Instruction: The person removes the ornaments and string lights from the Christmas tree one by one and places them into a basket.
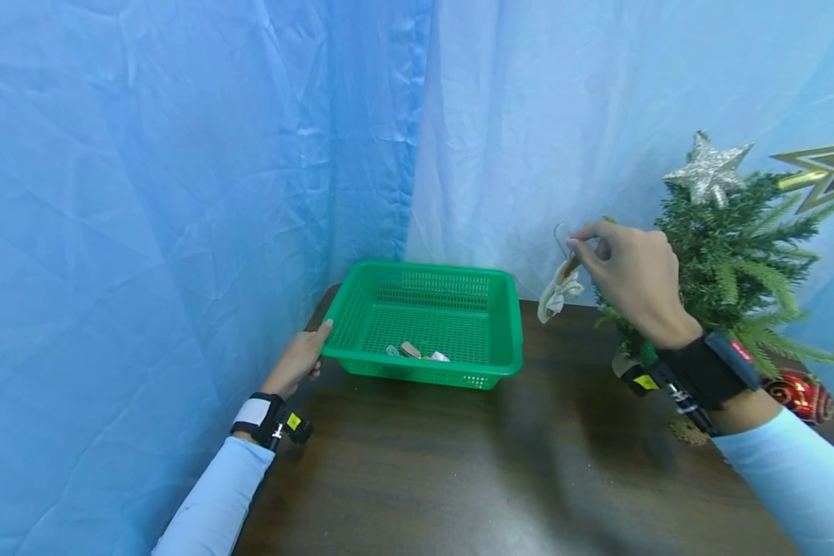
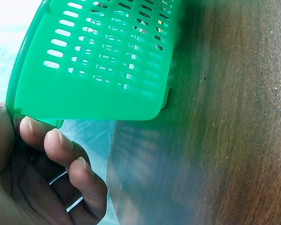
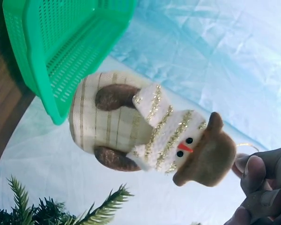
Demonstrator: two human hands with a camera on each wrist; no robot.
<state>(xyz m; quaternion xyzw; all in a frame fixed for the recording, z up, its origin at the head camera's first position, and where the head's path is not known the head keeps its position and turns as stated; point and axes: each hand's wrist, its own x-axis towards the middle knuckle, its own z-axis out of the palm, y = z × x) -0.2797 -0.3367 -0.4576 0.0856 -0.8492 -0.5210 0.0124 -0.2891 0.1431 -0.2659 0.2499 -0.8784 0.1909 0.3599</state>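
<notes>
My right hand (image 1: 635,274) pinches the cord loop of a snowman ornament (image 3: 178,136) right beside its brown hat. The ornament has an orange nose, a white scarf-like collar with gold glitter, brown mittens and a striped cream body. In the head view, the snowman ornament (image 1: 559,297) dangles to the right of a green plastic basket (image 1: 417,369). My left hand (image 1: 297,357) grips the basket's left rim, thumb on top. Curled fingers (image 2: 56,145) show below the rim in the left wrist view. A few small pale pieces (image 1: 410,350) lie inside the basket along its front.
A small Christmas tree (image 1: 709,247) stands at the right, topped with a silver star (image 1: 712,168). Beyond it hangs a gold star (image 1: 830,174). A red bauble (image 1: 802,395) sits near its base. Blue cloth (image 1: 146,232) borders the dark wooden table (image 1: 424,463) at left and back.
</notes>
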